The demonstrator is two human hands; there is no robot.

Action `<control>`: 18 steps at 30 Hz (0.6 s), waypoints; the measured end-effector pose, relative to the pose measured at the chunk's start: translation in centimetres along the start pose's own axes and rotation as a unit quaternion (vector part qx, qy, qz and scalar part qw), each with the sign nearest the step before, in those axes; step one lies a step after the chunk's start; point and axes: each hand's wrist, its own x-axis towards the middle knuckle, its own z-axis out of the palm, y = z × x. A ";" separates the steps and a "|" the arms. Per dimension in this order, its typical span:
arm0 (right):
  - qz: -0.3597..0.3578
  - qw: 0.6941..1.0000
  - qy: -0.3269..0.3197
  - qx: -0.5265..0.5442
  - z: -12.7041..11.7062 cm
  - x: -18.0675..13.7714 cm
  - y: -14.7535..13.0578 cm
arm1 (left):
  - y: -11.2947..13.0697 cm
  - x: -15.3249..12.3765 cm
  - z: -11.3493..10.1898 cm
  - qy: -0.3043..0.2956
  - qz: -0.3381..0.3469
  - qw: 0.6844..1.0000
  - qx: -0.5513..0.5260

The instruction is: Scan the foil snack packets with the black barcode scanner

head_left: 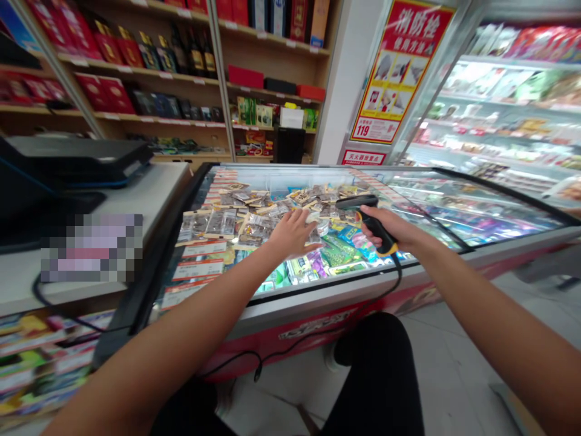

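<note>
Head view: above the freezer (327, 300), the left hand (293, 233) spreads its fingers apart; the right hand (394, 226) clamps its fingers around a scanner (379, 232); small packets (222, 222) lie on top, where a careless sweep could scatter them.

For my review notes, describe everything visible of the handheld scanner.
The handheld scanner is black with yellow-orange trim, plastic-looking, with a broad head and slimmer grip. The right hand holds it tilted over the glass-topped display case, head toward the picture's left. A dark cable leaves the grip's lower end.
</note>
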 end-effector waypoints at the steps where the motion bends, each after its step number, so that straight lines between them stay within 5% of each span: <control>1: -0.003 1.000 0.002 0.017 0.0 0.5 -0.1 | -0.4 0.2 0.2 -0.010 -0.014 1.000 -0.005; 7: -0.035 0.998 0.011 0.041 1.4 3.8 -0.9 | -1.8 0.5 0.1 -0.089 -0.082 0.992 -0.030; 18: -0.034 0.972 -0.140 0.185 1.9 10.7 -3.5 | -3.0 -2.0 -3.7 -0.139 -0.110 0.983 0.043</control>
